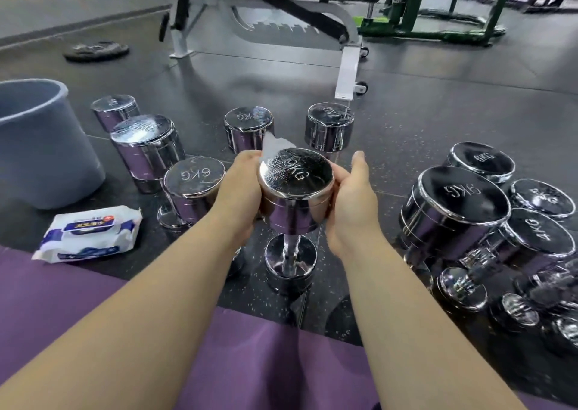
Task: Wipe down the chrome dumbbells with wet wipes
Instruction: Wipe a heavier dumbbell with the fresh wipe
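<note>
A chrome dumbbell (pixel 295 187) stands upright on its end in the middle of the floor, its top face wet and streaked. My left hand (pixel 239 187) wraps the left side of its top head and holds a white wet wipe (pixel 275 147) against it. My right hand (pixel 352 197) cups the right side of the same head, thumb raised. Several more chrome dumbbells stand upright behind and to the left (pixel 194 181), and a pile lies at the right (pixel 459 203). The pack of wet wipes (pixel 90 234) lies on the floor at the left.
A grey bin (pixel 40 147) stands at the far left. A black weight bench with a white frame (pixel 347 68) and a green machine base (pixel 438 25) stand behind. A weight plate (pixel 95 51) lies at the back left. A purple mat (pixel 62 300) lies under my arms.
</note>
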`<action>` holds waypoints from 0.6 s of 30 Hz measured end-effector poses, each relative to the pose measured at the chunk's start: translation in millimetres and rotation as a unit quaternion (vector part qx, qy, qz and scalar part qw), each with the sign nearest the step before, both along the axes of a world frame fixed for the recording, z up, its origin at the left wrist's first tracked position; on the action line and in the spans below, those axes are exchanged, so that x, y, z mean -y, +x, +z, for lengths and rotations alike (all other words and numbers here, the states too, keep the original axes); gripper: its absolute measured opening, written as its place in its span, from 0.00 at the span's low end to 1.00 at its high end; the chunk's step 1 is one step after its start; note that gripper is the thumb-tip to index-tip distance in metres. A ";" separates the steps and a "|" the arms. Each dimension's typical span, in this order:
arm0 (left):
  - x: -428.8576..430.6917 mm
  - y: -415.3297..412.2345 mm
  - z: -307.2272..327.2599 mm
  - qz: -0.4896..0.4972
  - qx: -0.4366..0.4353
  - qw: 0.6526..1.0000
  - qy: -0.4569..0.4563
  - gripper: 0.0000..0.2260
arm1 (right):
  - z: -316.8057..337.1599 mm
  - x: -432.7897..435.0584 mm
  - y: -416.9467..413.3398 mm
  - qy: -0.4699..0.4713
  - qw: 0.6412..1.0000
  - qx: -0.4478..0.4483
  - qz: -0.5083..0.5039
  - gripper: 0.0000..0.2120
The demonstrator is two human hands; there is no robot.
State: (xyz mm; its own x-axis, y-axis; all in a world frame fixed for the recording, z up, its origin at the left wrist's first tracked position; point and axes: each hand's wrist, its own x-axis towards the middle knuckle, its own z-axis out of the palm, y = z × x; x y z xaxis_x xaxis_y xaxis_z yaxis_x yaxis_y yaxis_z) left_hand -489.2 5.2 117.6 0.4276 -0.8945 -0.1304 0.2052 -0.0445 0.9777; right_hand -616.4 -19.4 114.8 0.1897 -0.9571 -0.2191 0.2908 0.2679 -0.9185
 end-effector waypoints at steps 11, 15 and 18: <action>-11.4 -9.2 1.2 0.009 -0.014 1.000 0.012 0.18 | -9.1 -1.1 -0.1 -0.015 1.000 -0.017 -0.015 0.33; -32.7 -25.8 -17.8 0.034 0.032 0.999 0.009 0.24 | -12.4 -5.2 -2.2 -0.011 0.999 -0.021 -0.029 0.29; -48.6 -45.7 -25.3 0.025 0.205 0.977 -0.050 0.29 | -9.6 -12.5 2.5 -0.012 1.000 -0.013 -0.018 0.30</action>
State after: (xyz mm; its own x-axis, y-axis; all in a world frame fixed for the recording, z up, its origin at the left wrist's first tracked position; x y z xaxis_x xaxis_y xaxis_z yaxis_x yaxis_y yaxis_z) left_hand -534.9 53.8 92.2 0.4695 -0.8705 0.1480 -0.2054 0.0553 0.9771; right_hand -613.9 -6.9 105.1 0.1494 -0.9681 -0.2010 0.2761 0.2361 -0.9317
